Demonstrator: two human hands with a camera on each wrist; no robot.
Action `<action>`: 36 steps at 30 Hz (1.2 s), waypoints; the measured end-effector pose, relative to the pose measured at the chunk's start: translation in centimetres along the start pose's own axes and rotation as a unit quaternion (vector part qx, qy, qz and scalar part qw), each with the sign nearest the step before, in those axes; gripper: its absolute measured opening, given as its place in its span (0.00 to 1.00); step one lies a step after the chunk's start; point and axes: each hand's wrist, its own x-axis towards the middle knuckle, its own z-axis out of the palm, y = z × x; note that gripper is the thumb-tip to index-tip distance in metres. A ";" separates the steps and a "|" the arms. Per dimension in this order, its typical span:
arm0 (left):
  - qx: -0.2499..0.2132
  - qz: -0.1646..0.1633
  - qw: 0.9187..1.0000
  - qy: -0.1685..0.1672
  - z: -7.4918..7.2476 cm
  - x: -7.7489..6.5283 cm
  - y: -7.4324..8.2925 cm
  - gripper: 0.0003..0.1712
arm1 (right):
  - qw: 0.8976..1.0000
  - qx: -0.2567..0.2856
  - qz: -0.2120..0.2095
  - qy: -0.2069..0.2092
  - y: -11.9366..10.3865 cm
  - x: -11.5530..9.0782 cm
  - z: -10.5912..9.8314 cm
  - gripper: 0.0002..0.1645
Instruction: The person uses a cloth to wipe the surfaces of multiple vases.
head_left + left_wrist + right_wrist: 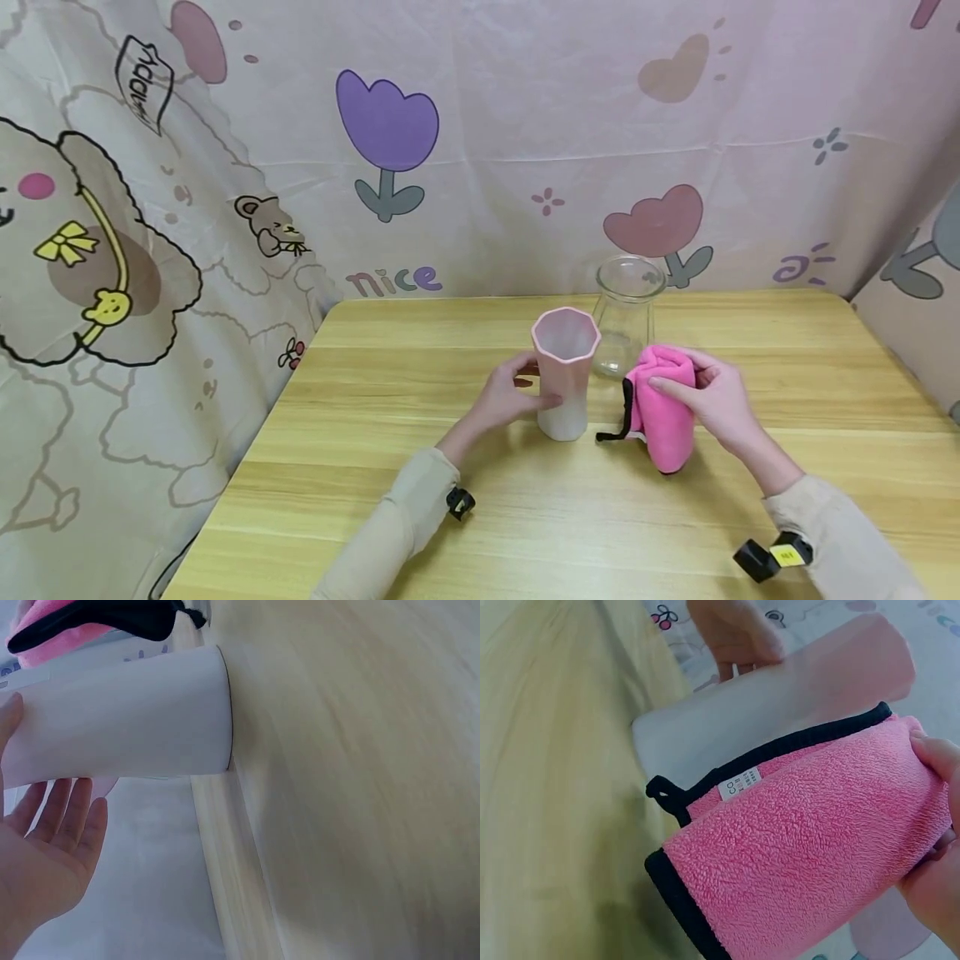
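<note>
A pink-to-white vase [564,404] with a faceted rim stands upright on the wooden table. My left hand [512,393] holds it from the left side, thumb across the front and fingers behind; the left wrist view shows those fingers [71,814] against the vase wall [142,720]. To its right, my right hand [722,398] grips a folded pink towel [671,421] by its upper part, thumb on the near face. Black edging, a small loop and a white label [739,783] show on the towel in the right wrist view.
Behind the towel and vase stands a clear glass vase [624,321], its lower right part hidden by the towel. The wooden table [360,400] ends at a patterned cloth backdrop [495,100] at the rear and left.
</note>
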 end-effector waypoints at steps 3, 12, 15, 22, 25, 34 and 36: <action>-0.006 -0.002 1.000 -0.004 -0.2 -0.1 -0.4 0.33 | 1.000 -0.003 -0.018 -0.001 -2.8 0.1 0.9 0.28; -0.012 -0.001 1.000 -0.006 -0.4 -0.2 -0.7 0.31 | 0.990 0.001 -0.137 -0.028 -6.4 1.7 2.8 0.31; -0.016 -0.001 1.000 -0.011 -0.6 -0.5 0.2 0.30 | 0.987 0.018 -0.158 -0.036 -6.8 2.0 3.4 0.31; -0.027 -0.009 0.999 -0.027 -1.0 -1.0 2.6 0.29 | 0.987 0.016 -0.160 -0.030 -6.5 1.8 3.9 0.30; -0.028 -0.013 0.999 -0.030 -1.0 -1.0 2.8 0.29 | 0.988 -0.001 -0.150 -0.039 -5.7 1.7 4.0 0.30; -0.032 -0.017 0.999 -0.032 -1.0 -1.0 2.7 0.30 | 0.988 -0.068 -0.117 -0.080 -2.7 1.5 4.9 0.29; -0.032 -0.020 0.999 -0.032 -1.0 -1.0 2.7 0.30 | 0.987 -0.084 -0.108 -0.088 -2.2 1.3 5.1 0.29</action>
